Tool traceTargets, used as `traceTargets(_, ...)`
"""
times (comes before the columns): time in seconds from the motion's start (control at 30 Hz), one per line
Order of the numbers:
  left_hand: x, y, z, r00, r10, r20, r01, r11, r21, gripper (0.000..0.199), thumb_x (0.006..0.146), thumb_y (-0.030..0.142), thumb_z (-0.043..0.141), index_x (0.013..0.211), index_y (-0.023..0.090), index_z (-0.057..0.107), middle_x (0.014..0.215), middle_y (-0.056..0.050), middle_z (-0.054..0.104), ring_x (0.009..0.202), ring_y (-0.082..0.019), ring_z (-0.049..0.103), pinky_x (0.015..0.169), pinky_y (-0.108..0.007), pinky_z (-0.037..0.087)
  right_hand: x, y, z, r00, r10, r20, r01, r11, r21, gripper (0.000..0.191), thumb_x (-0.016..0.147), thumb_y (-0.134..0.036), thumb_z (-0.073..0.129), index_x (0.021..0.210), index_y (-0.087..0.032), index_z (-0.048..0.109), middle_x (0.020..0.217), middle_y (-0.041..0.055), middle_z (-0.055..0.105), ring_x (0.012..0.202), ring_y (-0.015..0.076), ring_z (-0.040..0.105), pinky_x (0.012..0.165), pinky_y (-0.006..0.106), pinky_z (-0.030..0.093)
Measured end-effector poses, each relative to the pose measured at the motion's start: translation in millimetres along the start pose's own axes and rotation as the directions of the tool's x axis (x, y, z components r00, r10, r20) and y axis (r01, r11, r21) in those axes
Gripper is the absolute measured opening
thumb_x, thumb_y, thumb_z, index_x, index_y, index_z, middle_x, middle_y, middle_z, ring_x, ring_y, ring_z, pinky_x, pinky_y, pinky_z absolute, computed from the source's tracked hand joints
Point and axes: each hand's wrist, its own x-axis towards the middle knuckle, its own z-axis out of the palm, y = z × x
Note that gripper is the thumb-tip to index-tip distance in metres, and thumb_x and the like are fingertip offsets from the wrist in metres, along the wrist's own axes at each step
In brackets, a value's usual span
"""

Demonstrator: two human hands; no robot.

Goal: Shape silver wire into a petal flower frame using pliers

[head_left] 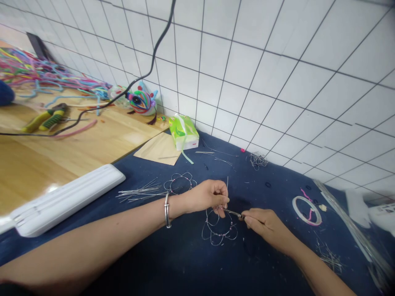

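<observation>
My left hand (215,195) is closed in a pinch on a flower-shaped wire frame (221,235), whose looped petals and small pink knots or beads hang below the fingers. A straight wire end (227,187) sticks up beside the fingertips. My right hand (263,224) grips slim-nosed pliers (235,213), mostly hidden in the palm. Their tips meet the wire frame just under my left fingers; whether the jaws are closed on it is too small to tell. Another wire flower (180,174) lies behind my left wrist, beside a bundle of straight wires (138,192).
A tissue pack (184,133) stands at the back near the tiled wall. Tangled wire (258,160), a white tape roll (295,210) and long wires (345,224) lie to the right. A white lamp-like bar (70,199), yellow-green pliers (46,118) and a hanging black cable (154,53) are left.
</observation>
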Motion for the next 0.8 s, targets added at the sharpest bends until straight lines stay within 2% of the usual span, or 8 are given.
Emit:
traceTargets(0.2, -0.5, 1.7, 0.2, 1.000, 0.006, -0.001, -0.006, 1.000, -0.004, 0.017, 0.079, 0.029, 0.056, 0.078, 0.014, 0.049, 0.068, -0.001, 0.060, 0.058, -0.013, 0.064, 0.054, -0.023, 0.049, 0.0, 1.0, 1.2, 1.000, 0.016, 0.000, -0.016, 1.000, 0.002, 0.030, 0.091, -0.033, 0.034, 0.073, -0.018, 0.054, 0.070, -0.0014, 0.053, 0.064, 0.0102, 0.048, 0.062, 0.022, 0.035)
traceTargets(0.43, -2.2, 7.4, -3.3, 0.994, 0.105, 0.042, -0.104, 0.994, -0.011, 0.015, 0.080, 0.028, 0.055, 0.080, 0.014, 0.051, 0.071, -0.002, 0.060, 0.067, -0.014, 0.064, 0.063, -0.027, 0.050, -1.9, 4.6, -0.5, 0.996, 0.084, -0.009, -0.083, 0.993, 0.086, 0.029, 0.090, -0.037, 0.036, 0.083, -0.020, 0.058, 0.075, -0.0008, 0.055, 0.068, 0.0113, 0.051, 0.064, 0.022, 0.036)
traceTargets(0.8, -2.0, 6.4, -4.2, 0.994, 0.091, 0.054, -0.090, 0.996, -0.024, 0.015, 0.080, 0.028, 0.055, 0.080, 0.014, 0.050, 0.073, -0.002, 0.060, 0.066, -0.014, 0.065, 0.061, -0.026, 0.050, -4.0, 4.8, 0.4, 0.994, 0.103, -0.022, -0.101, 0.989, 0.105, 0.030, 0.089, -0.039, 0.037, 0.086, -0.020, 0.060, 0.077, -0.0001, 0.056, 0.069, 0.0121, 0.051, 0.065, 0.023, 0.037)
